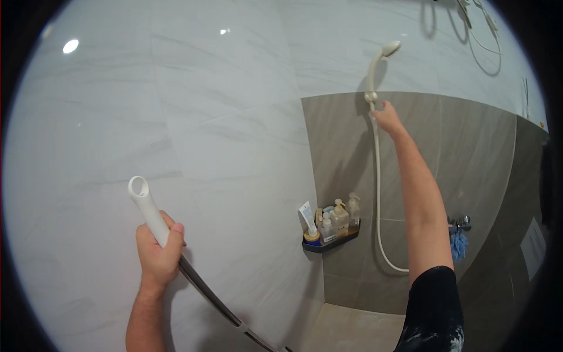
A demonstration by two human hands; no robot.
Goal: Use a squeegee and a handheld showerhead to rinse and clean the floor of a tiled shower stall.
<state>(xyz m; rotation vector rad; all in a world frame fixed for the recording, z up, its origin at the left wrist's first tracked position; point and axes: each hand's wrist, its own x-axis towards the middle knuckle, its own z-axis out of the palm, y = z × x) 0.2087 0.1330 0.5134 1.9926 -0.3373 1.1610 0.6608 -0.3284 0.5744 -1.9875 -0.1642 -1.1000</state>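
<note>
My left hand [157, 249] grips the white, loop-ended handle [149, 209] of a long metal pole [211, 293] angling down toward the lower edge. My raised right hand [387, 120] has its fingers apart just below a cream wall bracket [370, 97], beside the white hose [377, 176]; whether it touches the hose is unclear. A cream shower head [389, 49] sits upright in that bracket, with the hose hanging in a long loop beneath.
A dark corner shelf [322, 245] holds several bottles and a tube. A blue mesh puff [459, 246] hangs from a metal tap [462, 223] beyond my right arm. White tiled wall [223, 146] fills the left, grey tiles the right. Cords and fittings hang high at upper right.
</note>
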